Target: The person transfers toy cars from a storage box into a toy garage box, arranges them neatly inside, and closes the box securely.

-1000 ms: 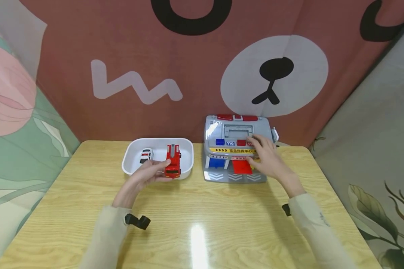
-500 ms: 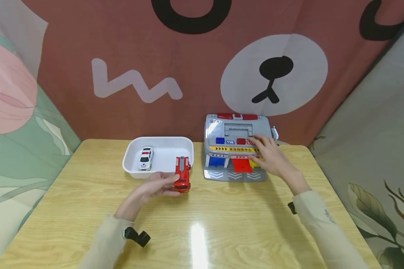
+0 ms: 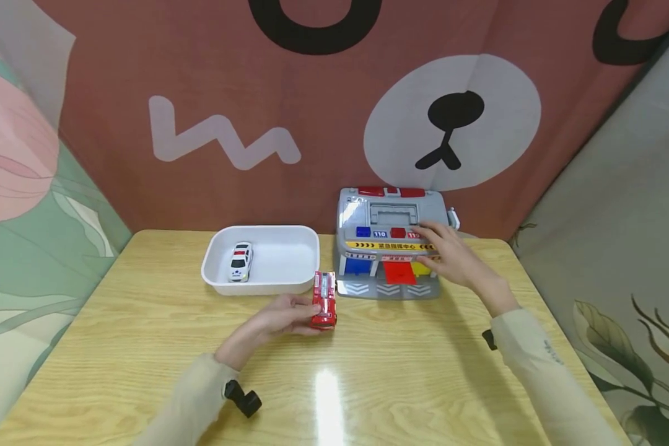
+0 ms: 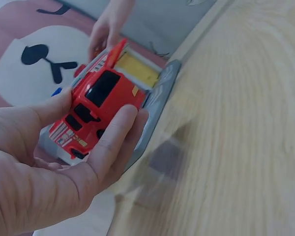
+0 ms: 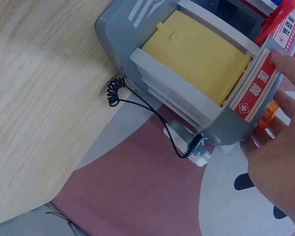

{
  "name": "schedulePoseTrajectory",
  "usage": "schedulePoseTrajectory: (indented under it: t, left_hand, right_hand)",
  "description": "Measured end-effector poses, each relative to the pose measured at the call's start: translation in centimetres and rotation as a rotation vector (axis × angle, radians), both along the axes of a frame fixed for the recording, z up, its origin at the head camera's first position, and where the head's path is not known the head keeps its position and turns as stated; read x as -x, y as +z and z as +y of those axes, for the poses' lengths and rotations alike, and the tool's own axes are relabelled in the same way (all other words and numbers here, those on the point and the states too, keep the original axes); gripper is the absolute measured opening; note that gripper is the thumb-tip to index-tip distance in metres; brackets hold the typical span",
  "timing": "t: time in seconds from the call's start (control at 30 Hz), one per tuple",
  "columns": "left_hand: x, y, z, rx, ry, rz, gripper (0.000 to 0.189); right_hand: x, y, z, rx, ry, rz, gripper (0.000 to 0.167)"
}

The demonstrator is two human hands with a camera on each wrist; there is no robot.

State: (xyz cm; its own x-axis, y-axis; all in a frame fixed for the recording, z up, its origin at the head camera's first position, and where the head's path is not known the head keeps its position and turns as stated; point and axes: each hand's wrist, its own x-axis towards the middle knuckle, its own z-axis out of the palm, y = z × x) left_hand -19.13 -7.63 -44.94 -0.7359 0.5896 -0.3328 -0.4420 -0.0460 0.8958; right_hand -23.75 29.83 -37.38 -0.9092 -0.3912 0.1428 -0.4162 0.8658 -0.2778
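My left hand [image 3: 287, 314] holds a red toy fire truck [image 3: 324, 300] between thumb and fingers, above the table in front of the white box. In the left wrist view the truck's dark windshield [image 4: 102, 88] shows. To the right stands a grey toy garage [image 3: 362, 214] with a blue door [image 3: 358, 266], a raised red door [image 3: 399, 272] and a yellow door [image 5: 196, 54]. My right hand [image 3: 459, 260] grips the right part of its roof edge, thumb at the front sign and fingers over the top, near an orange button [image 5: 268, 115].
A white plastic box [image 3: 259, 288] sits left of the garage, with a white toy police car [image 3: 241, 261] inside. A coiled black cord [image 5: 116, 92] hangs at the garage's right side. Behind the wooden table [image 3: 390, 371] rises a printed curtain [image 3: 228, 62].
My left hand has carried the fire truck out of the white box, to the right and nearer the front, uncovering the police car. My right hand stays on the garage, shifting slightly right.
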Motion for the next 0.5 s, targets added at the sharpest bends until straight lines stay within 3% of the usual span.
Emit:
schedulePoseTrajectory:
  t: [0.17,0.5]
  left_hand:
    - [0.1,-0.4,1.7,0.015,0.013,-0.01,0.047]
    - [0.7,-1.9,4.8,0.028,0.033,-0.084,0.044]
  right_hand:
    - [-0.2,-0.1,0.2,-0.005,-0.02,0.0,0.069]
    - [-0.1,0.4,-0.2,0.016,0.038,-0.023,0.066]
